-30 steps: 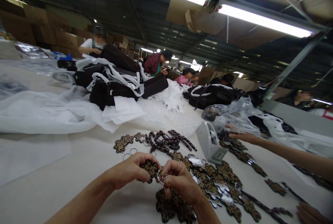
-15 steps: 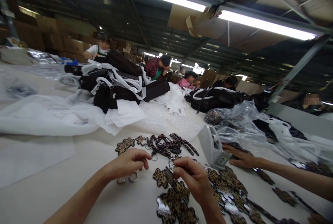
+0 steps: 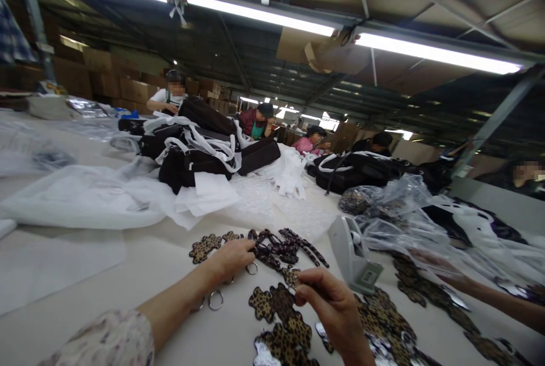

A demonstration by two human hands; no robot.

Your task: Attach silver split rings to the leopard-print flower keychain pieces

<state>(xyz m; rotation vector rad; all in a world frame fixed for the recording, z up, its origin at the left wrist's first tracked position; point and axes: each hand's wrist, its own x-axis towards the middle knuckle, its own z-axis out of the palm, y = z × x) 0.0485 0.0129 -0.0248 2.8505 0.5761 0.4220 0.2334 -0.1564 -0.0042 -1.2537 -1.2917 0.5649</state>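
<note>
My left hand (image 3: 232, 256) reaches over the left end of a heap of dark, patterned straps (image 3: 276, 247). Its fingers are stretched forward, and the fingertips touch the heap's edge. Close by on the table lie metal split rings (image 3: 216, 300). My right hand (image 3: 332, 303) pinches a metal ring (image 3: 297, 270) between thumb and forefinger; the fingers partly cover it. Below and left of that hand lie flower-shaped leopard-print charms (image 3: 281, 337), some with shiny silvery faces. More leopard-print charms (image 3: 206, 247) lie beyond my left hand.
A grey tape dispenser (image 3: 353, 258) stands right of the straps. Another person's hand (image 3: 434, 264) is beside clear plastic bags (image 3: 395, 207) and more charms (image 3: 378, 315). Black bags with white straps (image 3: 196, 162) are piled behind white sheets (image 3: 208, 193). Several people sit farther back.
My left hand has moved forward and right to the strap heap. My right hand keeps its pinch on the ring and has shifted slightly. The other person's hand has moved right, away from the dispenser.
</note>
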